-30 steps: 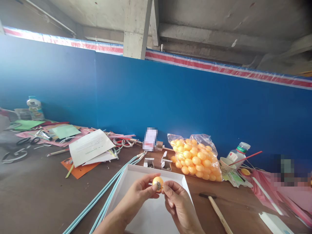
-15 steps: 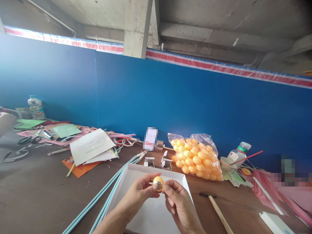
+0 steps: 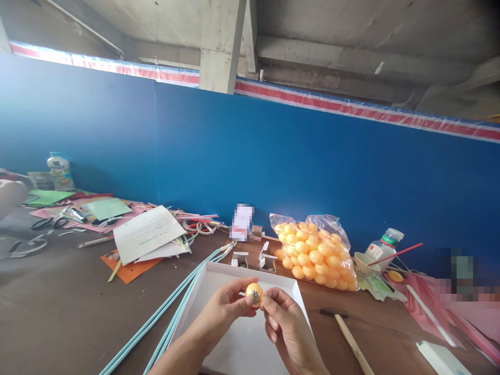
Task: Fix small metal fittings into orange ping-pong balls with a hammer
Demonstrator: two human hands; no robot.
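Left hand clamps the orange ball over the white tray; its silver patch lies toward the right hand, whose thumb and forefinger pinch together just beside it, though whether on something small I cannot tell

Left hand and right hand bare. Fingers slender, ungloved, tips rounded. Nails too small to judge. Left forearm bare, slim, narrowing toward wrist, cut off by lower frame edge. Right wrist bare too, likewise cropped at bottom. Knuckles softly creased.
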